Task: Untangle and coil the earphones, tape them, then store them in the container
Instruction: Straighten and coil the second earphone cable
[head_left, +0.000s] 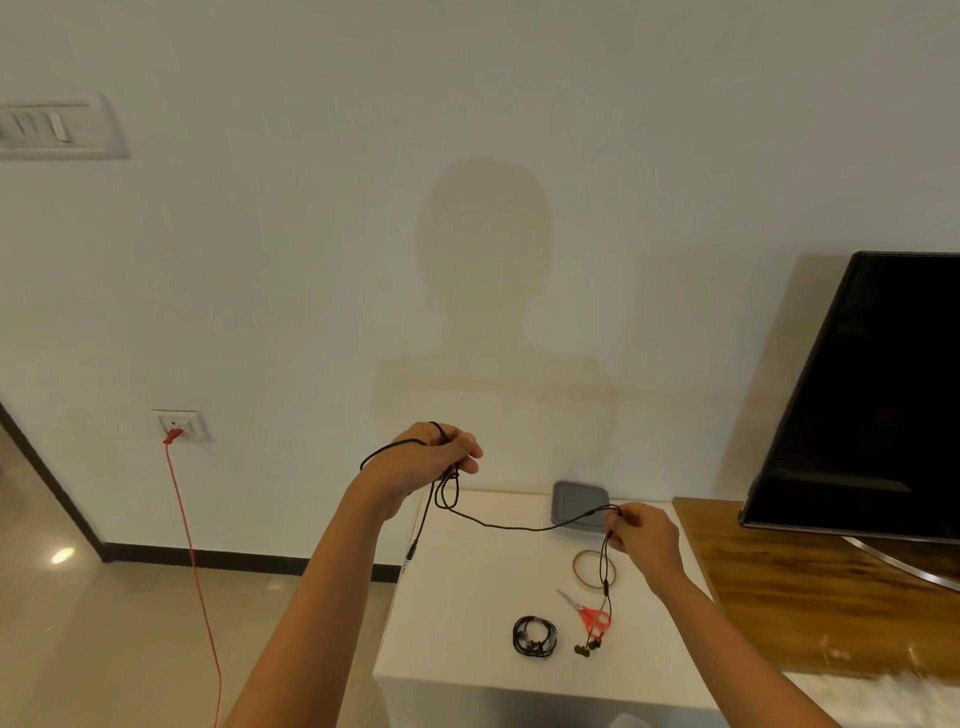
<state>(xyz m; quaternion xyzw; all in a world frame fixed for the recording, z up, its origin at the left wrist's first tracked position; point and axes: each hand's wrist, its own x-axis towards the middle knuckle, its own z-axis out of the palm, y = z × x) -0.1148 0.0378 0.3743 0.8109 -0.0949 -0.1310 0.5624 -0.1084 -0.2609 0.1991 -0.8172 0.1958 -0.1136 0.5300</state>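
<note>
Holding several loops of black cord in its curled fingers, the left hand (431, 457) is raised over the near-left part of the white table (457, 634), with one strand passing round the back of its wrist. The right hand (644, 535), lower and to the right, pinches the same cord between its fingertips. The earphones (519, 528) thus hang in the air between the two hands. The free span sags in a shallow curve and its long axis runs left to right, sloping slightly downward. The plug (411, 551) dangles straight down from the left hand, and two thin leads drop from the right hand to the earbuds (587, 647), which lie at the table surface beside the red scissors (589, 616). The cord appears light, limp and prone to kinking or snagging, so it is best taken along the cable itself, not pulled by the buds. Beyond lie a tape roll (595, 569), a grey container (574, 501) and a second, coiled set (534, 635).
</note>
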